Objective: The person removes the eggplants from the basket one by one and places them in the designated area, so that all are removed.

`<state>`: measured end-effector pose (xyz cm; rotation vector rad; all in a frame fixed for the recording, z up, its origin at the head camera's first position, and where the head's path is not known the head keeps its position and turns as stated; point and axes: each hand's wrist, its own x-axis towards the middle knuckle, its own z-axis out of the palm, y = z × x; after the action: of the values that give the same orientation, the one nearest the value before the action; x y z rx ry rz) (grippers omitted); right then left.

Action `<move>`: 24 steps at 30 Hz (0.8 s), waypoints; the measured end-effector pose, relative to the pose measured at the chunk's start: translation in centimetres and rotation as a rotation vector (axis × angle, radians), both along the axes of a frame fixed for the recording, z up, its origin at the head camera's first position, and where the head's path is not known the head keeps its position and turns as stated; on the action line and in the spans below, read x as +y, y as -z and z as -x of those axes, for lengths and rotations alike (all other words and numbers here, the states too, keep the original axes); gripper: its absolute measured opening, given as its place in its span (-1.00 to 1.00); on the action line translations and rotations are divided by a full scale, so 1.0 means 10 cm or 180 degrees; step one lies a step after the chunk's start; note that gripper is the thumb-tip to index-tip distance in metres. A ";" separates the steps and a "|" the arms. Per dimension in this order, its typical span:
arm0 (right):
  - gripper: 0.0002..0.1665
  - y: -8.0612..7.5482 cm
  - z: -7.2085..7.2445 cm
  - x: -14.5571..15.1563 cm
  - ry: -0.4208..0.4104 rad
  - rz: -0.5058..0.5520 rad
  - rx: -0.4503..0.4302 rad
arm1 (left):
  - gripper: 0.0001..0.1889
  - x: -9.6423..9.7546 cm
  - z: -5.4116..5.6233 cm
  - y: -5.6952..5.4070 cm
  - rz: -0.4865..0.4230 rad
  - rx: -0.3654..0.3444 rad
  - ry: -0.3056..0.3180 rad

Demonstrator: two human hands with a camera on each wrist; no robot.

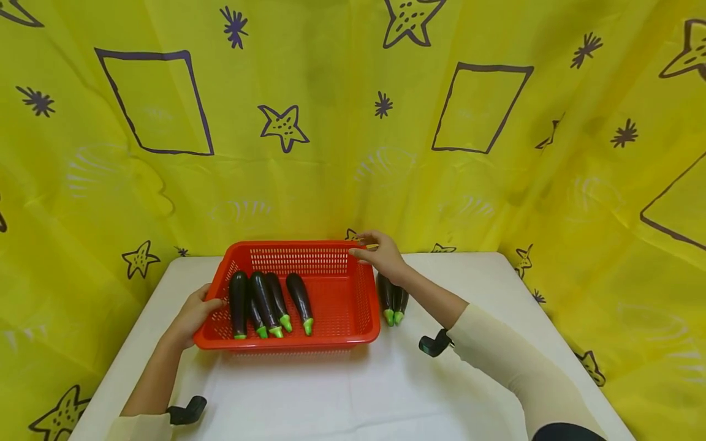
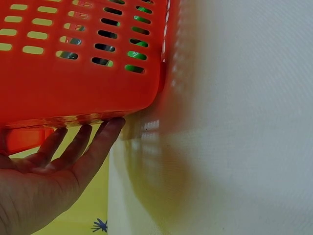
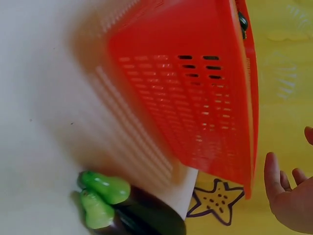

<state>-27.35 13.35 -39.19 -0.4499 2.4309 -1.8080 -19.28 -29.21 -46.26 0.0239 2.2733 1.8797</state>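
A red plastic basket [image 1: 336,306] with slotted walls holds several dark eggplants [image 1: 259,303] with green stems, mostly toward its left side. My left hand [image 1: 190,315] grips the basket's left rim, thumb over the top; in the left wrist view its fingers [image 2: 98,152] reach along the outside wall. Over the basket's back right corner, my right hand [image 1: 382,254] has its thumb and fingers spread apart and holds nothing. In the right wrist view that hand [image 3: 293,196] is apart from the rim. Two more eggplants [image 1: 390,300] lie just outside the basket's right wall, partly beneath my right forearm.
Everything stands on a table with a white cloth [image 1: 309,392]. Yellow curtains [image 1: 331,184] printed with stars and shapes hang behind the table and along both sides. A dark wrist camera [image 1: 436,343] sticks out from my right sleeve.
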 end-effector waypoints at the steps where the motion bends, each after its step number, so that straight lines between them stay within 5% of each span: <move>1: -0.36 -0.02 0.00 -0.03 -0.0041 0.0030 -0.0031 | -0.45 0.00 0.00 0.00 -0.0005 0.0002 -0.0004; 8: -0.35 -0.08 0.10 -0.22 -0.0415 0.0113 -0.0070 | -0.44 0.00 0.01 -0.01 0.0003 -0.0001 -0.0012; 24: -0.36 -0.11 0.19 -0.53 -0.0641 -0.0101 -0.0350 | -0.44 0.01 -0.01 -0.02 0.0032 -0.0029 -0.0003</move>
<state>-29.20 8.00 -38.13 -0.5548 2.2488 -1.6644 -19.22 -29.15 -46.08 0.0130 2.2771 1.8650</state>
